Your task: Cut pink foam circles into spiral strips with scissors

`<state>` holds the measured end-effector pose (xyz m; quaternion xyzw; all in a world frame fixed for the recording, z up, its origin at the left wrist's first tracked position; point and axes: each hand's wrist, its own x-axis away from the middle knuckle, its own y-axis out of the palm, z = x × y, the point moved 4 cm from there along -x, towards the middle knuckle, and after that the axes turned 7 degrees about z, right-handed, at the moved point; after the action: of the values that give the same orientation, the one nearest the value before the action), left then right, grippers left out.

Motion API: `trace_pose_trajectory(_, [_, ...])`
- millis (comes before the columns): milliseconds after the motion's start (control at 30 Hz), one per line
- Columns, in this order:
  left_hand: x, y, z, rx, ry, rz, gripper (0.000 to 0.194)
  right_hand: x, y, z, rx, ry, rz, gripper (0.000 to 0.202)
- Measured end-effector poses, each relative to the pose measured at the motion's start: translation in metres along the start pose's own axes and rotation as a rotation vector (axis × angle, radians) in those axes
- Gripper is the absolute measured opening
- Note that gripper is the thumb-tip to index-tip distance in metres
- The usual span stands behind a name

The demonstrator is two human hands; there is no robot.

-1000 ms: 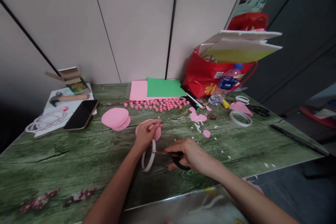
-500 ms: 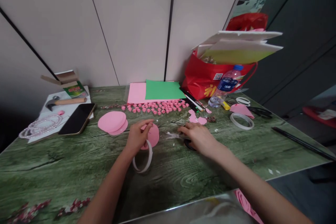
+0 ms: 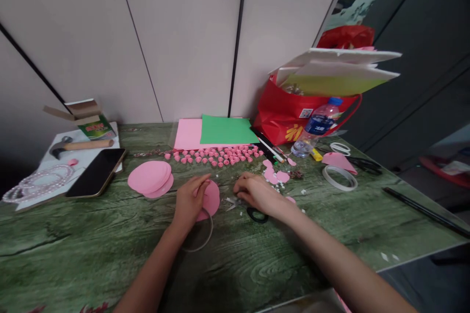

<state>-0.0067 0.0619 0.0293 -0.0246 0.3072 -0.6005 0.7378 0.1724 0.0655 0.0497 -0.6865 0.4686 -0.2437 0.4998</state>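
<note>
1. Counter [image 3: 91, 244], green with a wood-grain pattern; pale panels [image 3: 191, 34] rise behind it, dark seams between them; darker panelling at the right.
2. Along the back: pink rosettes [image 3: 220, 157] in a band before a green sheet [image 3: 229, 129]; red bag [image 3: 281, 115] and bottle [image 3: 319, 127] to their right; phone [image 3: 96, 173] at the left.
3. Scissors [image 3: 257, 216] on the counter, front middle, right of a pink disc [image 3: 213, 198]; blades parted, pointing left and slightly away; long axis roughly side to side, handles to the right and nearer.
4. Left grip [image 3: 189, 200] over the disc, fingertips close together; tape roll [image 3: 211, 230] held, hanging tilted below the thumb.
5. Right grip [image 3: 257, 193] above the scissors, fingers curled narrow; cannot tell whether it touches them or pinches anything.
</note>
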Motion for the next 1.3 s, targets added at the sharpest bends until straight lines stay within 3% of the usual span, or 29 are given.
trace_pose_trajectory(167, [0.005, 0.004, 0.003, 0.102, -0.151, -0.043, 0.027, -0.009, 0.029, 0.002, -0.138, 0.096, 0.001, 0.009])
trace_pose_trajectory(300, [0.007, 0.006, 0.004, 0.149, -0.215, -0.027, 0.022, -0.008, 0.036, 0.005, -0.140, 0.173, 0.007, 0.006])
trace_pose_trajectory(667, [0.011, 0.012, -0.004, 0.124, -0.184, -0.053, 0.020, -0.003, 0.040, -0.003, 0.018, 0.277, -0.030, 0.017])
trace_pose_trajectory(800, [0.013, 0.014, -0.004, 0.108, -0.150, -0.058, 0.021, -0.002, 0.042, -0.006, -0.016, 0.237, 0.006, 0.015])
trace_pose_trajectory(1033, [0.013, 0.015, -0.005, 0.047, -0.084, -0.076, 0.021, -0.007, 0.042, -0.003, -0.409, 0.074, 0.068, 0.012])
trace_pose_trajectory(1167, [0.014, 0.016, -0.004, 0.016, -0.030, -0.109, 0.020, -0.009, 0.036, -0.004, -0.600, 0.052, 0.099, 0.015])
trace_pose_trajectory(1300, [0.013, 0.018, 0.000, 0.042, -0.012, -0.170, 0.020, -0.010, 0.034, -0.004, -0.614, 0.057, 0.086, 0.014])
